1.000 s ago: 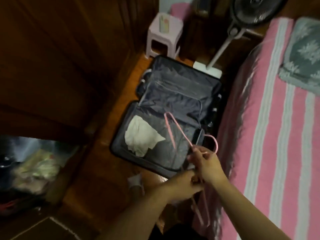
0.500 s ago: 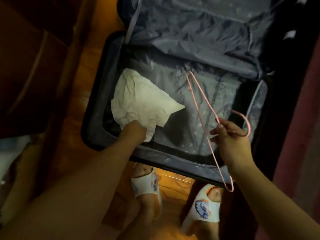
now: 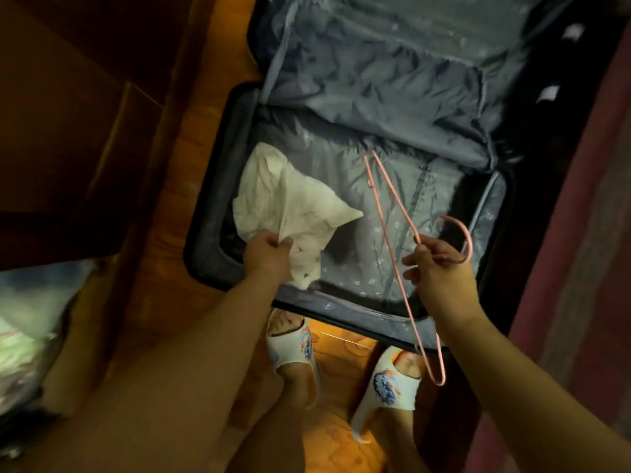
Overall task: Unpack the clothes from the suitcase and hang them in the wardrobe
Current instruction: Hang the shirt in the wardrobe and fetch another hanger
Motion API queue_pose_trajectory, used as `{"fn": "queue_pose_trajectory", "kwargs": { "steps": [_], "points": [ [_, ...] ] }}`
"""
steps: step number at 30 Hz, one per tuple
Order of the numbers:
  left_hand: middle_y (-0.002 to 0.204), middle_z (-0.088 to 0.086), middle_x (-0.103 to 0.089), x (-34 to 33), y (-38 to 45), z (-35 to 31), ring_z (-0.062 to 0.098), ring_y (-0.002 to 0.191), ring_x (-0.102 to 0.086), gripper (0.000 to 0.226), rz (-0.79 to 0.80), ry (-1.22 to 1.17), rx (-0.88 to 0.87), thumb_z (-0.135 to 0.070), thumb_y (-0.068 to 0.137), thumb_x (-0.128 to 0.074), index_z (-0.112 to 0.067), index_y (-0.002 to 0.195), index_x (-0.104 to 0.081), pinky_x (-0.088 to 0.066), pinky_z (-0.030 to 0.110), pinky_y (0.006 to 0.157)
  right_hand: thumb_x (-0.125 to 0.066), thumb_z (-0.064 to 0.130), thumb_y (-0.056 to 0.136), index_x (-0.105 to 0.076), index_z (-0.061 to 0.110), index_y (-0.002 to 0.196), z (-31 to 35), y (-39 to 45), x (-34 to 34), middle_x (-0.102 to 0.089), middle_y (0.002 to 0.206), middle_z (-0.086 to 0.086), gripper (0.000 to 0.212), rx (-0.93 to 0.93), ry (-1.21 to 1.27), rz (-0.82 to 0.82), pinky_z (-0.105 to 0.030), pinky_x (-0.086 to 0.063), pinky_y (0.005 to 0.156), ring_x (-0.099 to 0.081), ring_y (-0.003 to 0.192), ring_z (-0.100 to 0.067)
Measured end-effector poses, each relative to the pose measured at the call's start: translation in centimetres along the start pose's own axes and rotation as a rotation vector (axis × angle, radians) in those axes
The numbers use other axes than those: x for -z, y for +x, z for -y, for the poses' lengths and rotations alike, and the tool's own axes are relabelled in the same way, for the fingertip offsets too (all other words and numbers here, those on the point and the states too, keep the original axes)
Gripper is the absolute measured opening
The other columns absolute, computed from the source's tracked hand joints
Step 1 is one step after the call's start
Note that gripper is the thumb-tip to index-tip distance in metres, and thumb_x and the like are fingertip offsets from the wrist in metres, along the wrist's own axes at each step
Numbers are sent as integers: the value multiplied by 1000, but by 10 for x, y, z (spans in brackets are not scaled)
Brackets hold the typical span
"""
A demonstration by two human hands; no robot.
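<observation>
Head view: my left hand [image 3: 269,257] pinches the white garment [image 3: 286,206] lying in the suitcase [image 3: 205,213]; right hand [image 3: 440,268] grips the pink hanger [image 3: 392,213]. Garment looks light, limp; I'd gather it at the collar.

dim warm light on an orange wooden floor [image 3: 164,274], dark wooden furniture [image 3: 68,138] at left.

A home bedroom: an open suitcase [image 3: 375,165] on the wooden floor [image 3: 164,261], between wooden wardrobe [image 3: 68,114] and bed [image 3: 587,233].
</observation>
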State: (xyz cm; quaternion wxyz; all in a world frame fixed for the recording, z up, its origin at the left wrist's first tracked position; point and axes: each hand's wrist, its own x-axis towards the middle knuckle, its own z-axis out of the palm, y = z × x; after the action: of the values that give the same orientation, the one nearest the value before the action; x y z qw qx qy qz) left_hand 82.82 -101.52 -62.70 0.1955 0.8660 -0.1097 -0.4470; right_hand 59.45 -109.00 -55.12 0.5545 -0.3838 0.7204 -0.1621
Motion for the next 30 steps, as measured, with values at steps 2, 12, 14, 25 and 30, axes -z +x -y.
{"fn": "queue_pose_trajectory", "kwargs": {
  "steps": [2,12,14,25,30],
  "points": [
    [82,7,-53,37,-51,-38,23,80,-51,23,5,-17,-89,-19,98,-64,-11,83,-49,-37,31,65,-48,10,104,-62,6,120,36,-33,19,-64,78,-9,22,16,1,20,-15,-44,48,-57,52,-6],
    [106,4,-65,265,-391,-253,22,90,-65,24,137,-258,-405,-7,97,-65,-27,110,-60,-59,35,66,-47,14,105,-58,22,137,272,-247,177,-66,107,9,34,462,-196,361,-9,-38,58,-54,62,8],
    [115,3,-69,297,-458,-275,23,105,-67,37,209,-303,-512,-5,98,-62,-31,123,-61,-61,44,84,-53,20,103,-65,19,129,313,-288,195,-65,97,20,29,473,-142,426,-5,-40,62,-53,67,11],
    [115,16,-72,374,-594,-321,30,103,-71,28,61,-518,-441,5,95,-54,-11,105,-75,-61,41,86,-59,2,96,-70,10,102,464,-422,234,-72,97,-16,15,564,168,577,-29,-55,62,-69,74,-19],
    [126,0,-64,359,-617,-320,19,118,-64,42,312,-565,-600,-22,97,-66,-26,137,-56,-50,42,106,-60,3,94,-66,12,111,521,-464,253,-66,96,-19,19,685,271,662,-38,-53,71,-64,79,-28]
  ]
}}
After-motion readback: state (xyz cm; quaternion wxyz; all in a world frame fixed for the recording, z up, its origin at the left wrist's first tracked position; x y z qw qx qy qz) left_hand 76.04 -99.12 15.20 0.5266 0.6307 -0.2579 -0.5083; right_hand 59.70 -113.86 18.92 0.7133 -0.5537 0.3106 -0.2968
